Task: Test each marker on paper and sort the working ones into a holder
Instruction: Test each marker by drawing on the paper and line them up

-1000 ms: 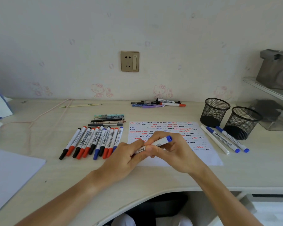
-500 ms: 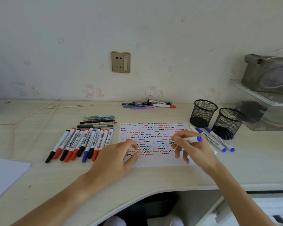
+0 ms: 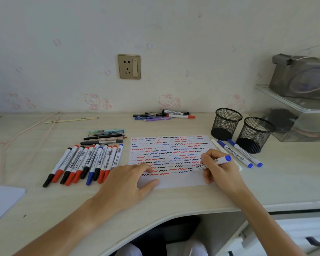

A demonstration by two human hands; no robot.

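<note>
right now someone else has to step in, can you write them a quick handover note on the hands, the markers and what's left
Left hand: flat, pressing the test paper down.
Right hand: gripping a blue marker, cap posted on its back end, tip on the paper's lowest scribble row.
Both mesh holders look empty.
Three markers lie beside the holders.
A row of capped markers lies left of the paper.
Left: finish this test, place the marker, work through the row.

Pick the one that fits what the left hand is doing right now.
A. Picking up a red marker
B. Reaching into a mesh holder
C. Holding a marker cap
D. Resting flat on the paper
D: the left hand lies open with fingers spread on the paper, holding nothing.
</note>
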